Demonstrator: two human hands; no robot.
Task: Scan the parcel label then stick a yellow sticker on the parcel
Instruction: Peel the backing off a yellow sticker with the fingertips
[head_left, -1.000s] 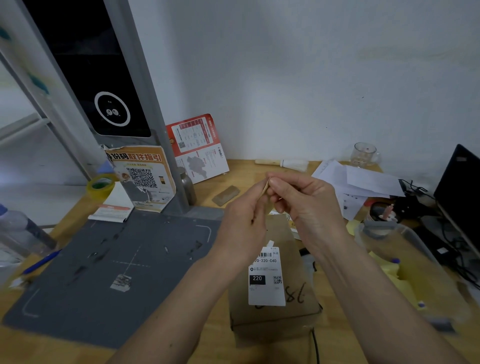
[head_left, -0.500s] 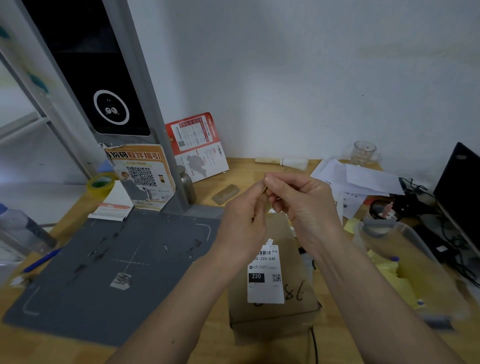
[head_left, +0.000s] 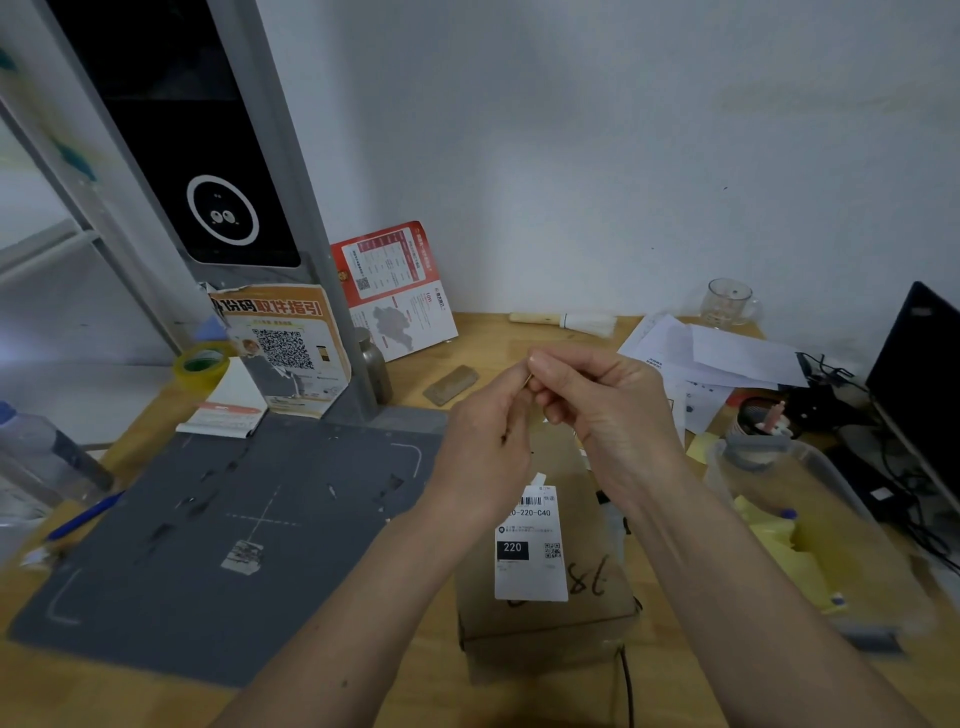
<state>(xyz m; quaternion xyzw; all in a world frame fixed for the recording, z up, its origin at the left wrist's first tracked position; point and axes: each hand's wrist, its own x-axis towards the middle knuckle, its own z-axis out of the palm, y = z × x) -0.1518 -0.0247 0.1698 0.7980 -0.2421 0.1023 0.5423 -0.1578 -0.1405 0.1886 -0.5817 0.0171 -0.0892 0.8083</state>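
Hands: a thin yellow sticker (head_left: 528, 380) is pinched between left hand (head_left: 485, 447) and right hand (head_left: 605, 410).
Parcel (head_left: 545, 597): white label (head_left: 530, 545) is seen on top.
Left: sticker not yet stuck on.

- Brown cardboard parcel (head_left: 545, 613), dark handwritten digits on top.
- White label (head_left: 530, 551) with black barcode, black "220" block, small QR code.
- Dark grey mat (head_left: 208, 545), thin white corner marks and dashed cross.
- Yellow tape roll (head_left: 200, 364), green inside.
- Orange-and-white poster (head_left: 288, 348), black QR code.
- Red-and-white leaflet (head_left: 397, 288).
- Blue pen (head_left: 83, 517).
- Pale wooden table (head_left: 498, 338).
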